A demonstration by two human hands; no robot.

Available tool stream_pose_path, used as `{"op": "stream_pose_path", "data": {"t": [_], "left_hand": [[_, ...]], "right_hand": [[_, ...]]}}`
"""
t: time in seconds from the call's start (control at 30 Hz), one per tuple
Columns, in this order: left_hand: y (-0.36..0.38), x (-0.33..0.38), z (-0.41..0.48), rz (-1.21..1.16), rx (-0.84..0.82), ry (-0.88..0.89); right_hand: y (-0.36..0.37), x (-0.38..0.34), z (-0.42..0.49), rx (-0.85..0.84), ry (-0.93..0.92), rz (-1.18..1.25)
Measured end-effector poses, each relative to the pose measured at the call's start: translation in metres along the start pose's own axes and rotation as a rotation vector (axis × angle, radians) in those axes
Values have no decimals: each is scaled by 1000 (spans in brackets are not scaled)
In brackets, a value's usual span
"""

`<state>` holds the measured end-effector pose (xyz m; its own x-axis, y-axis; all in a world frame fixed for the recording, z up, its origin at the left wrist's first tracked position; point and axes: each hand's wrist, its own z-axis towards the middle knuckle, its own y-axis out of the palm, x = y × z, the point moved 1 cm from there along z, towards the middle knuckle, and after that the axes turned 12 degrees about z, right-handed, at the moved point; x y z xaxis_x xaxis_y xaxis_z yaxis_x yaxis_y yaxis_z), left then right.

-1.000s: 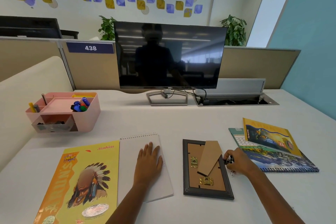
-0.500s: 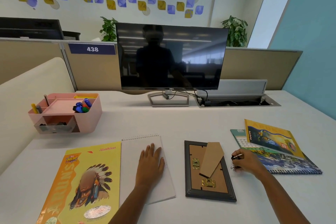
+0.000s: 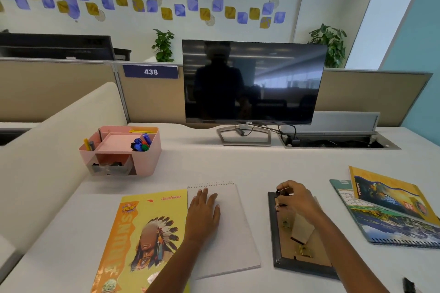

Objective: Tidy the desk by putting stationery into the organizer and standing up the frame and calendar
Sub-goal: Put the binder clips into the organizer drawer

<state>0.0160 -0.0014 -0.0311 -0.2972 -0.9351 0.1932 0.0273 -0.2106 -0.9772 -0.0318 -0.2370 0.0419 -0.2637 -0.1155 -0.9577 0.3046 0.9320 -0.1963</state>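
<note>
Across the white desk point(image 3: 238, 164) from the head view, a dark monitor point(image 3: 252, 83) stands at the back against tan partitions, one labelled 438. Leafy plants show behind them, and blue and gold shapes run along the wall. A pink organizer point(image 3: 152, 159) sits back left with blue markers point(image 3: 141, 144) in one top compartment.

The frame point(image 3: 297, 257) lies face down at front right, brown backing up, its stand flap tilted off the board. The calendar point(image 3: 390, 223) lies flat to its right, under a yellow book point(image 3: 390, 194).

The left hand point(image 3: 202, 211) rests flat, fingers straight, on a spiral notepad point(image 3: 228, 233) beside a yellow magazine point(image 3: 147, 228). The right hand point(image 3: 296, 200) hovers over the frame's far end, fingertips pinching a small black item point(image 3: 281, 194); I can't tell what it is.
</note>
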Motion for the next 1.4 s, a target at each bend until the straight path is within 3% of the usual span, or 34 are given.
{"op": "stream_pose_path", "data": {"t": [0.2,0.33,0.43,0.7,0.83,1.13,1.27,1.4], "left_hand": [[-21,-69,-7,-151,53,-157],[-41,-115,-12,-227,255,-255],[-51,-143,-12,-355,316,-366],[-70,-186,3,-841,353,-630],[-75,-196,10,-993,403,-752],[-82,-202,25,-1035,438,-769],[-81,-201,26,-1045,444,-773],[-78,-203,26,-1046,432,-774]], "right_hand": [[96,-13,-5,-181,32,45],[162,-31,-11,-310,-16,22],[211,-51,-13,-402,-77,-17],[317,-123,-5,-408,-424,-201],[352,-145,8,-394,-672,-414],[403,-144,27,-521,-1080,-1043],[408,-134,30,-649,-1126,-1199],[406,-126,37,-701,-1079,-1168]]}}
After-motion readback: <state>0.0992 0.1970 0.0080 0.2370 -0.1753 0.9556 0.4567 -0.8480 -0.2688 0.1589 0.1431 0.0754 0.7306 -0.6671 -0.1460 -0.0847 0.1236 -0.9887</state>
